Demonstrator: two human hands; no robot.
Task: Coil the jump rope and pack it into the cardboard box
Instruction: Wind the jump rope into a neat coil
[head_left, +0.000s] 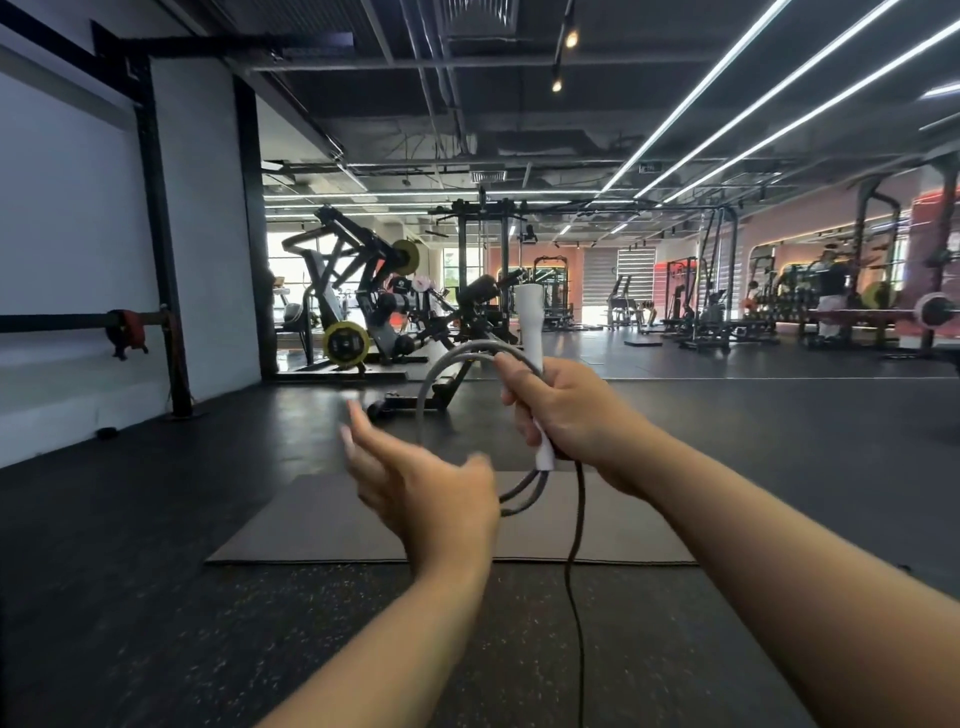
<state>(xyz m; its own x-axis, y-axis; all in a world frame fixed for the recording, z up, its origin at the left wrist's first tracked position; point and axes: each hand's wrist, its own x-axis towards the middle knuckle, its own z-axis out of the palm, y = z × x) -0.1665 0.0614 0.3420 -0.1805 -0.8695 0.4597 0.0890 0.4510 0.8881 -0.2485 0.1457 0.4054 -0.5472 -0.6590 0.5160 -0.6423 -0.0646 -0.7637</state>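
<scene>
A gym hall with a dark rubber floor (156, 597), exposed black ceiling and strip lights; weight machines (363, 306) stand well beyond a grey mat (322, 525) laid flat on the floor, which serves as the reference here. Above the mat's far edge, the right hand (561, 405) is closed in a fist around a white handle (532, 325) of the jump rope (441, 374). The handle's long axis runs near vertical, tilted slightly, its free end pointing up toward the ceiling and its lower end showing below the fist. Several grey loops of rope are gathered in the same fist: they arc out to the left of the hand and return beneath it, forming a coil held upright over the mat. One dark strand (574, 571) hangs from below the fist, down across the mat's near edge and toward the bottom of the view. The left hand (421, 488) is over the mat, left of and lower than the coil, fingers spread and extended, gripping nothing; it is motion-blurred, and whether it touches the lower loops cannot be determined.
</scene>
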